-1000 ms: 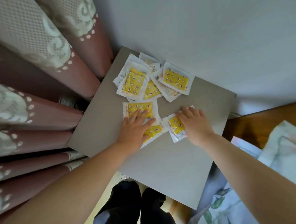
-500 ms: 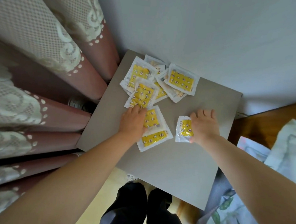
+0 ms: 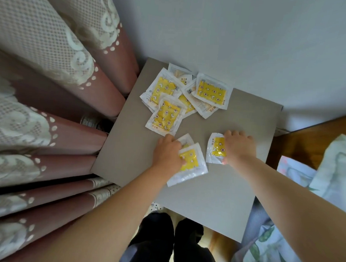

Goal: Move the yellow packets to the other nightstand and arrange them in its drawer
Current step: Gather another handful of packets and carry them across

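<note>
— Where are you standing?
— At a flat grey counter (image 3: 215,194) in the corner, with a white wall (image 3: 234,33) behind and pink lace-trimmed curtains (image 3: 46,127) at my left.
— And the yellow plastic-wrapped packets (image 3: 166,115)?
— Most are heaped at its back; my left hand (image 3: 168,150) grips two, my right hand (image 3: 239,148) pinches one.

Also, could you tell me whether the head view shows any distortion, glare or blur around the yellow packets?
Head view: wide-angle distortion bows the pink lace-trimmed curtains; soft light, faint sheen on the yellow plastic packets; left hand and right hand slightly soft, grey nightstand top sharp.
</note>
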